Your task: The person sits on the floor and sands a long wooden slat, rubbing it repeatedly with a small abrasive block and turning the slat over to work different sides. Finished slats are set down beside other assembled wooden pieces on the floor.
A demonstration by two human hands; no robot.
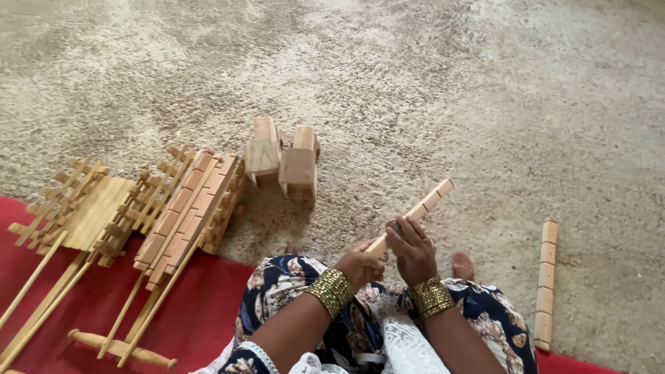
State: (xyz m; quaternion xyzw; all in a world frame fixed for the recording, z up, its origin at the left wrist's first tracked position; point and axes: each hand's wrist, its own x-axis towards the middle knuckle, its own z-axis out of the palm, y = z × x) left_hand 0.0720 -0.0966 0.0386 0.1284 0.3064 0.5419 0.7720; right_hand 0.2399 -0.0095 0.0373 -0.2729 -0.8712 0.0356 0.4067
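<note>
both hands grip one notched stick (414,214) above the lap: left hand (360,264) closed on its near end, right hand (411,248) wrapped mid-length, far end angling up-right over carpet (415,83).
</note>
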